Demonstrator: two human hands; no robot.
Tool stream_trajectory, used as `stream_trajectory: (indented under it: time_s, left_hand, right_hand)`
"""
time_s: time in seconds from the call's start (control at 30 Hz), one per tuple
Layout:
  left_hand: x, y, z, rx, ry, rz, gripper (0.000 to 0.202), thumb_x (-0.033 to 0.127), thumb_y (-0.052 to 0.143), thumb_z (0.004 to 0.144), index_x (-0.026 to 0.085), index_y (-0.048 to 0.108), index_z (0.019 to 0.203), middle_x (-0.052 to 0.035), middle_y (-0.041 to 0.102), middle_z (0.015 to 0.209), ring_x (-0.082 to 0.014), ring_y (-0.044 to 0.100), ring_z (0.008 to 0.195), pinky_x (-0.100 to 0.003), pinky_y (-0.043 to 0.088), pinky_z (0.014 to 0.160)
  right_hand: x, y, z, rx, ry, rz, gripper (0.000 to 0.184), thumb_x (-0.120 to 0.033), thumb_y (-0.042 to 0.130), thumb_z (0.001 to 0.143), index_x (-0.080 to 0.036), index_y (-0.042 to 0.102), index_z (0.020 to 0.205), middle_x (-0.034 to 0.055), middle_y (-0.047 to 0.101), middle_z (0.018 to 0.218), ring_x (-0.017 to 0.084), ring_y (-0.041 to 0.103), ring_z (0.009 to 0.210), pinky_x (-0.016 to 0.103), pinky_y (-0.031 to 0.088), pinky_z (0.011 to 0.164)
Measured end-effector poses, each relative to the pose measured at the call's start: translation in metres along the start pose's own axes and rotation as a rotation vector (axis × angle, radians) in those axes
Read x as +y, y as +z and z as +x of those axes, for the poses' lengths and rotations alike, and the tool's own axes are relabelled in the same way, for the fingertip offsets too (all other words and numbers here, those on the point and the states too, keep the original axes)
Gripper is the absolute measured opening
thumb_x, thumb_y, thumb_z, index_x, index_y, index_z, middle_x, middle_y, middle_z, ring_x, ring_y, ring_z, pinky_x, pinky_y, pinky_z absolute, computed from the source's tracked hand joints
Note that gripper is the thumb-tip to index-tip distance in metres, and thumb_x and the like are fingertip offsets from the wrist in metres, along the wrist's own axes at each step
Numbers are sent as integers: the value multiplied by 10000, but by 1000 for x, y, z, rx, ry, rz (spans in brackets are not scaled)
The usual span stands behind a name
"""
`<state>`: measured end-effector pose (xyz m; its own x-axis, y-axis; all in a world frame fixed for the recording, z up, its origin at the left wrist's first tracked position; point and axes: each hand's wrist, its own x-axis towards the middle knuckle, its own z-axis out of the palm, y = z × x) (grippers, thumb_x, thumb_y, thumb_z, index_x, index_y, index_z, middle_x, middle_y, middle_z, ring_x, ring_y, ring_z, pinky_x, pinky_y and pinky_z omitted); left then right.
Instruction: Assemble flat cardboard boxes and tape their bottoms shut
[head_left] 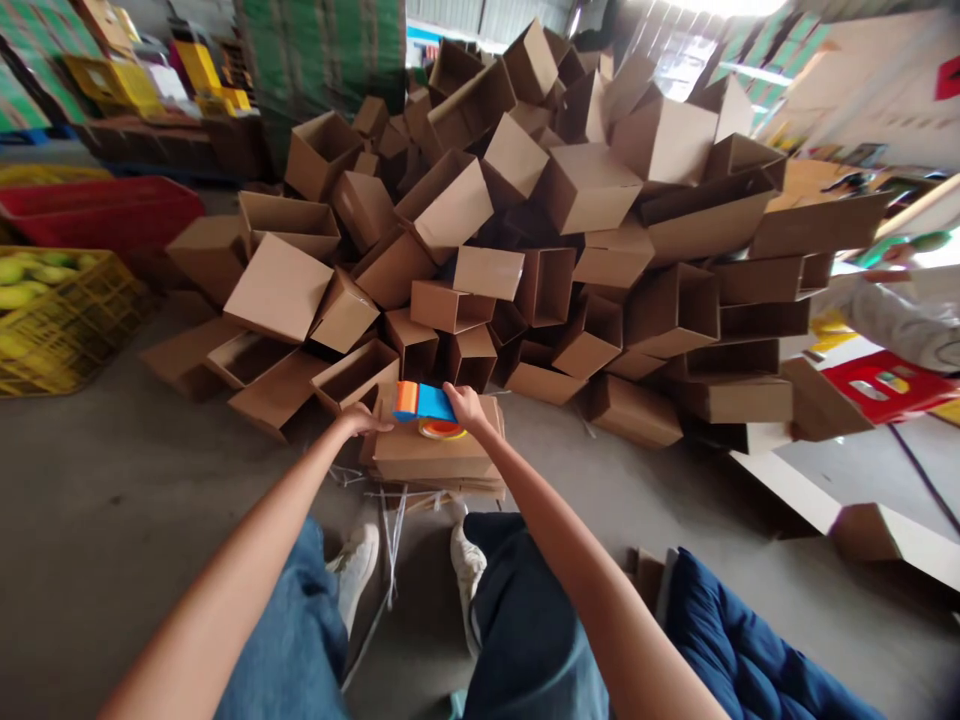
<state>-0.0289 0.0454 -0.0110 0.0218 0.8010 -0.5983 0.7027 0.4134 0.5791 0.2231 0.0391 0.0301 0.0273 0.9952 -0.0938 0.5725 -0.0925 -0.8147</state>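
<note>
A folded brown cardboard box [435, 455] lies on a low stack of flat cardboard on the floor in front of my feet. My right hand [465, 405] grips a blue and orange tape dispenser [424, 402] and presses it on the box top, with the tape roll [442, 430] under it. My left hand [364, 418] rests on the box's left edge and holds it down. Both arms reach straight forward.
A large heap of assembled brown boxes [517, 220] fills the floor beyond. A yellow crate of fruit [60, 320] and a red crate [97, 210] stand at left. A blue cushion [742, 650] lies at lower right. Another person's sleeve [900, 320] shows at far right.
</note>
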Motion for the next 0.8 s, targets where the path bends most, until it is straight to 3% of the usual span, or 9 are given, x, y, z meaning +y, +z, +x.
stream_trajectory:
  time_s: [0.23, 0.4, 0.53, 0.8]
  left_hand:
    - [9, -23, -40, -146, 78, -203, 552, 709, 763, 704, 173, 761, 835, -142, 796, 1183, -266, 729, 1110, -238, 519, 723]
    - [3, -42, -51, -207, 118, -413, 480, 609, 749, 754, 196, 805, 992, -129, 726, 1376, -269, 708, 1207, -250, 548, 779]
    - [3, -43, -51, -249, 221, -432, 476, 512, 819, 685, 215, 810, 1056, -108, 764, 1309, -273, 682, 1264, -261, 527, 835]
    - [18, -34, -55, -198, 288, -469, 530, 555, 893, 572, 188, 806, 944, -111, 813, 1149, -308, 692, 1229, -315, 492, 868]
  right_hand:
    - [-2, -2, -2, 1, -43, -8, 391, -369, 452, 892, -255, 270, 565, -39, 236, 574, 114, 283, 607, 275, 237, 538]
    - [-4, -3, -3, -2, -42, -5, 387, -372, 445, 889, -259, 258, 570, -37, 234, 573, 117, 280, 606, 280, 238, 536]
    - [-5, -3, -5, 2, -48, -11, 375, -386, 445, 886, -260, 260, 584, -37, 226, 585, 118, 262, 619, 281, 226, 525]
    - [-6, -2, -5, 6, -60, -27, 390, -329, 451, 900, -263, 252, 572, -48, 210, 564, 113, 258, 600, 277, 223, 529]
